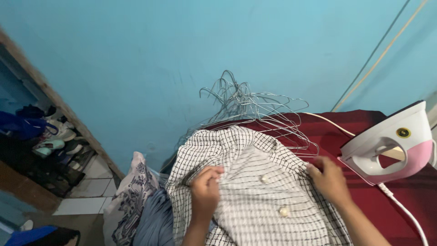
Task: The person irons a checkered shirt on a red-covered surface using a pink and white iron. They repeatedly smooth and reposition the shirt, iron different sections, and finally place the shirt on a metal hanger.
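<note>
Two bare hands are being held on a checked garment (pixel 255 191), white with thin dark lines and with pale round buttons (pixel 284 211) down its front. The garment is being spread over a surface covered in dark red cloth (pixel 409 196), and its left part is hanging down past the edge of this surface. The left hand (pixel 205 190) is being pressed on the left side of the garment, with the fingers (pixel 214 173) curled together and a fold of the fabric being pinched between them. The right hand (pixel 328 178) is being laid at the upper right edge of the garment, near its shoulder; the fingers are bent onto the cloth, but how firmly the fabric is being gripped there cannot be told.

Just behind the garment, a tangled bundle of thin wire hangers (pixel 255 107) is being kept on the red cloth, against the blue wall (pixel 182 54). A white and pink iron (pixel 393 143) is being stood on its heel just beside the right hand, not touching it, and its white cord (pixel 405 212) is being trailed down over the red cloth. Below the hanging part of the garment, a patterned pillow (pixel 132 191) and a blue pleated fabric (pixel 157 218) are being seen. Well apart, at the far left, shoes (pixel 50 136) are being stored on a low rack.
</note>
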